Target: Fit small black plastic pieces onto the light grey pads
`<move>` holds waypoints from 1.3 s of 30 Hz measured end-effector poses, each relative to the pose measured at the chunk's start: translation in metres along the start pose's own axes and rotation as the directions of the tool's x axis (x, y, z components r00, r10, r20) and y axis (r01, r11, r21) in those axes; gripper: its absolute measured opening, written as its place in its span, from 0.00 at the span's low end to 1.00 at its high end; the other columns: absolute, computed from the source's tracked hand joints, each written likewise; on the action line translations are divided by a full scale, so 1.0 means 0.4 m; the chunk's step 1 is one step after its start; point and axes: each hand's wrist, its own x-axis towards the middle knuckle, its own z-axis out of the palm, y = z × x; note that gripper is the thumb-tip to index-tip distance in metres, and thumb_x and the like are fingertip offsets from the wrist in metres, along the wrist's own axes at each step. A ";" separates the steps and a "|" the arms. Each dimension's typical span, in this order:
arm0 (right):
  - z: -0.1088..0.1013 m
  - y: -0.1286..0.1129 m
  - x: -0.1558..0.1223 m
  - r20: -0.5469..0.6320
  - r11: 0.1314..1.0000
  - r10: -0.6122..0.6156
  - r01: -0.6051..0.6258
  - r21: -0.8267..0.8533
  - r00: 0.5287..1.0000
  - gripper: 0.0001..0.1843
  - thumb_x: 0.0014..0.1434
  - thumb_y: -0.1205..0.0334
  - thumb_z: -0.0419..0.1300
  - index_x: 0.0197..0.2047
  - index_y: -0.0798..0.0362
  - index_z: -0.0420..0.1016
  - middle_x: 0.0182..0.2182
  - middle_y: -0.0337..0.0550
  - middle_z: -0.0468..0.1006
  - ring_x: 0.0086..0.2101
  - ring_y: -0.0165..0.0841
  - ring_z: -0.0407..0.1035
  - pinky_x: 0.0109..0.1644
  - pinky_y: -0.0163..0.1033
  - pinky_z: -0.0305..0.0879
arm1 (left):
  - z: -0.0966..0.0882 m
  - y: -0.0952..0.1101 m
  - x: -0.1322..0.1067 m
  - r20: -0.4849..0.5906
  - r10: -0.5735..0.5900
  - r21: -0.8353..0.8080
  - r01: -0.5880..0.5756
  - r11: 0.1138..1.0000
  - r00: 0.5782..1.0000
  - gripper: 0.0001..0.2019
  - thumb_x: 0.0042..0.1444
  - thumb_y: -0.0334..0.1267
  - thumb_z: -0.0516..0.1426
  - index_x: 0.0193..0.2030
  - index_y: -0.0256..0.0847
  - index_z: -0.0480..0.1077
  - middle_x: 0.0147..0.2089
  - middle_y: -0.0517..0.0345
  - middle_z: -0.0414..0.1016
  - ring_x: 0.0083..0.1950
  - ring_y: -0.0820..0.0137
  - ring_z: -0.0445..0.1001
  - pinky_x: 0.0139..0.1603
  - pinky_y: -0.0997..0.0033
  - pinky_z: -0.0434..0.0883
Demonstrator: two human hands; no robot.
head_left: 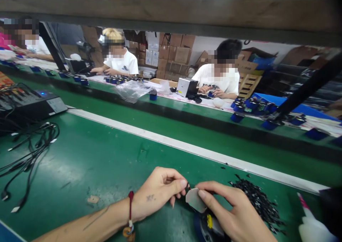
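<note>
My left hand (167, 187), with a cord bracelet at the wrist, pinches a small black piece (187, 188) between thumb and forefinger. Close beside it, my right hand (231, 206) grips a thin, pale grey flat piece (195, 200) with a rounded edge. The two pieces are almost together; I cannot tell whether they touch. Below my right hand sits a blue and black rounded device (210, 226) with a yellow mark, partly covered by the hand and cut off by the lower edge of the view.
Small black parts lie in a heap (258, 199) to the right, near a white bottle (311, 220) with a pink-tipped nozzle. Black cables (34, 149) trail from a dark box (55, 105) at left. Beyond a white rail (160, 137), several people work at another bench with blue devices.
</note>
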 end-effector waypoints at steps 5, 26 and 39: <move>0.013 0.001 0.006 -0.063 1.000 -0.031 0.031 -0.005 0.998 0.13 0.65 0.50 0.55 0.40 0.43 0.80 0.39 0.34 0.81 0.39 0.27 0.75 0.45 0.26 0.65 | -0.008 -0.009 0.009 0.018 0.018 0.098 -0.019 0.995 1.000 0.21 0.51 0.54 0.63 0.30 0.33 0.73 0.27 0.59 0.71 0.21 0.79 0.65 0.22 0.77 0.64; 0.048 -0.022 -0.005 -0.325 0.997 0.000 -0.023 -0.067 0.946 0.14 0.61 0.56 0.55 0.30 0.42 0.80 0.28 0.28 0.81 0.29 0.26 0.76 0.32 0.26 0.66 | 0.028 -0.017 -0.007 -0.097 -0.001 0.191 0.019 0.981 0.995 0.15 0.56 0.46 0.58 0.31 0.33 0.73 0.27 0.58 0.72 0.19 0.79 0.63 0.19 0.79 0.62; 0.045 -0.021 -0.009 -0.313 0.997 -0.004 -0.021 -0.075 0.950 0.13 0.63 0.54 0.55 0.34 0.43 0.82 0.30 0.31 0.82 0.28 0.28 0.76 0.29 0.26 0.69 | 0.029 -0.007 -0.005 0.005 -0.088 0.000 0.088 0.996 0.996 0.25 0.48 0.59 0.63 0.30 0.32 0.71 0.26 0.58 0.71 0.18 0.79 0.66 0.19 0.79 0.64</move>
